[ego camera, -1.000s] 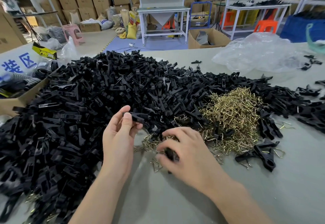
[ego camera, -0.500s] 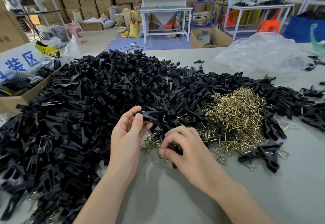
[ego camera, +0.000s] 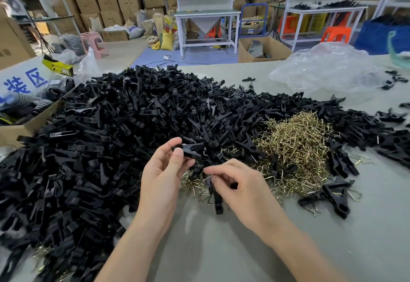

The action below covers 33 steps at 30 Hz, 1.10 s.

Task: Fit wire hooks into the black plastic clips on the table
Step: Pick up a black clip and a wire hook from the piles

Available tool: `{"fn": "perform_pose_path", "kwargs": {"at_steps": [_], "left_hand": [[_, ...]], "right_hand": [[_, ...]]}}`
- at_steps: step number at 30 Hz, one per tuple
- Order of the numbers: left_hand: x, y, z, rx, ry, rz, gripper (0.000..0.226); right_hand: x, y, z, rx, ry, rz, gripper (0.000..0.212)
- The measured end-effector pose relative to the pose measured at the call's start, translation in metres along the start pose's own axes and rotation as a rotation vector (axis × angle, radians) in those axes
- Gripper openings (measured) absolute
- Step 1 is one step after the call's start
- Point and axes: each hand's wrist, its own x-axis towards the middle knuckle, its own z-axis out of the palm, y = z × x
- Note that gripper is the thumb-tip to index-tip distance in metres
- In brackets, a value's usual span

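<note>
The left hand [ego camera: 163,177] pinches a black plastic clip [ego camera: 188,149] over the grey tabletop [ego camera: 221,248]. The right hand [ego camera: 241,186] grips a second black clip [ego camera: 217,200] beside the heap of brass-coloured wire hooks [ego camera: 295,146].

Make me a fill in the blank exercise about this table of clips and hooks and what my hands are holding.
The clip pinched by the left hand is ____ in colour.
The main heap of wire hooks lies to the ____ of both hands.
The right hand grips a second ____ above the table.
The stool on the floor at far left is ____.
Missing words: black, right, clip, pink.
</note>
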Motion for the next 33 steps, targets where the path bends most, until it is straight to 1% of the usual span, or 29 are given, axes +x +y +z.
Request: {"fn": "perform_pose_path", "kwargs": {"at_steps": [4,7,9,11,13,18,21,24,30,33], "left_hand": [[-0.002,-0.001,0.003,-0.005,-0.056,0.009,0.022],[-0.005,0.000,0.006,0.045,-0.133,0.047,0.025],[-0.009,0.000,0.008,0.095,-0.186,0.075,0.024],[-0.013,0.002,0.010,0.137,-0.217,0.076,0.023],[-0.016,0.003,0.012,0.165,-0.219,0.068,0.024],[-0.019,0.006,0.014,0.200,-0.206,0.089,0.028],[-0.021,0.007,0.015,0.254,-0.212,0.118,0.023],[-0.024,0.005,0.018,0.310,-0.216,0.141,0.026],[-0.026,0.004,0.017,0.377,-0.189,0.185,0.031],[-0.025,0.003,0.016,0.415,-0.189,0.197,0.033]], "right_hand": [[0.008,0.000,-0.009,0.358,0.167,0.213,0.018],[0.014,0.000,-0.016,0.747,0.228,0.386,0.011],[0.015,-0.001,-0.017,0.943,0.187,0.467,0.016],[0.016,-0.001,-0.017,1.058,0.101,0.517,0.020],[0.016,-0.002,-0.017,1.132,0.031,0.527,0.020],[0.015,-0.005,-0.014,1.211,-0.009,0.551,0.012],[0.014,-0.003,-0.010,1.185,0.020,0.563,0.013],[0.014,-0.002,-0.007,1.173,0.065,0.573,0.011],[0.012,0.000,-0.003,1.172,0.110,0.498,0.022],[0.010,0.002,-0.002,1.053,0.099,0.470,0.024]]}}
